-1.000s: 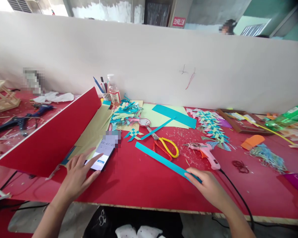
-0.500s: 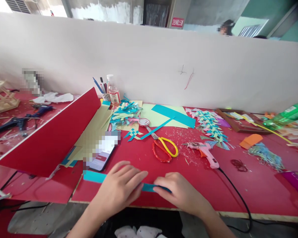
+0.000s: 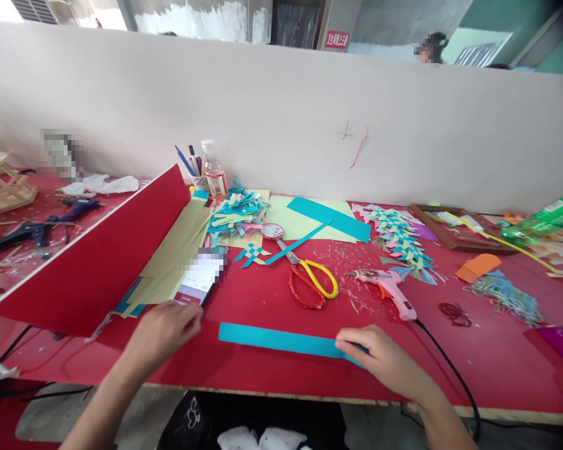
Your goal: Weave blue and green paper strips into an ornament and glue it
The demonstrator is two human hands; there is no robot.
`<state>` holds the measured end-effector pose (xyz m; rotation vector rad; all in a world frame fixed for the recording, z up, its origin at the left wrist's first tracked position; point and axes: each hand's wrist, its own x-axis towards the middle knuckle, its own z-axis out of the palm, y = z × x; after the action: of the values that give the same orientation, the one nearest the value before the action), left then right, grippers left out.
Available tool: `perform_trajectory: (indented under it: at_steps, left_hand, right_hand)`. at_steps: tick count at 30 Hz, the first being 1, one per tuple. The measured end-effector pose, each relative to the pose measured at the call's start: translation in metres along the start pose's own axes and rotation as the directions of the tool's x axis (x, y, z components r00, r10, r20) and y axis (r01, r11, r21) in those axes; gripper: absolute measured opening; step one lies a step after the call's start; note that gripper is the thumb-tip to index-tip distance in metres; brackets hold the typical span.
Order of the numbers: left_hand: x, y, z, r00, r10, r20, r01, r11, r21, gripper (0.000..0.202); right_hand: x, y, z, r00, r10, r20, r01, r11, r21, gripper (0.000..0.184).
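Observation:
A long teal paper strip [image 3: 279, 340] stretches across the red table near its front edge. My right hand [image 3: 378, 359] pinches its right end between thumb and fingers, and a short piece shows below them. The strip's left end is loose. My left hand [image 3: 166, 331] is apart from it, fingers curled together with nothing visible in them, beside the lower end of a phone [image 3: 201, 278]. Beyond the strip lie scissors [image 3: 326, 278] with one red and one yellow handle. A small woven teal and pale-green paper piece [image 3: 252, 253] is left of them.
A pink glue gun [image 3: 391, 290] with a black cord lies right of the scissors. Behind are a heap of folded paper strips [image 3: 239, 209], a woven paper length [image 3: 401, 237] and a bottle [image 3: 214, 172]. A red board [image 3: 98, 256] stands at left; a green bottle [image 3: 544, 219] lies right.
My left hand has let go of the teal strip and moved left towards the phone. My right hand has shifted right, drawing the strip along with it.

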<state>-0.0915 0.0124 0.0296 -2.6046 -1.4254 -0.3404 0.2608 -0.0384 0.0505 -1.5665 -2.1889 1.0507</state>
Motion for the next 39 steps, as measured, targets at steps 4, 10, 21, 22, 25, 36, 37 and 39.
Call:
perform_trajectory:
  at_steps: [4,10,21,22,25,36,37,39]
  left_hand:
    - [0.01,-0.042,0.001,0.984,-0.142,0.11,0.145,0.989,-0.019,0.031]
    - [0.032,-0.059,0.02,0.977,-0.172,0.126,0.166,0.985,0.055,0.043]
    - [0.032,-0.063,0.029,0.972,-0.187,0.146,0.187,0.982,0.012,0.042]
    - [0.032,-0.063,0.029,0.972,-0.182,0.15,0.183,0.983,0.008,0.042]
    - [0.032,-0.063,0.026,0.968,-0.192,0.162,0.197,0.98,-0.017,0.041]
    - [0.052,-0.077,0.027,0.951,-0.263,0.163,0.28,0.955,-0.098,0.044]
    - [0.053,-0.08,0.031,0.953,-0.262,0.151,0.28,0.954,-0.108,0.043]
    - [0.053,-0.085,0.038,0.961,-0.252,0.112,0.266,0.954,-0.14,0.044]
  right_hand:
    - [-0.009,0.02,0.003,0.996,0.086,-0.026,-0.084,0.994,0.068,0.039]
    - [-0.016,0.038,0.01,0.992,0.119,0.034,-0.124,0.969,0.216,0.038]
    - [-0.019,0.052,0.011,0.992,0.127,0.022,-0.129,0.957,0.259,0.039]
    - [-0.019,0.053,0.011,0.992,0.126,0.023,-0.128,0.956,0.265,0.039]
    - [-0.02,0.054,0.012,0.991,0.129,0.031,-0.133,0.95,0.282,0.038]
    - [-0.028,0.081,0.013,0.931,0.332,-0.151,-0.257,0.89,0.375,0.049]
    - [-0.029,0.085,0.013,0.92,0.355,-0.165,-0.27,0.881,0.389,0.051]
    - [-0.033,0.09,0.014,0.906,0.389,-0.166,-0.289,0.857,0.427,0.052]
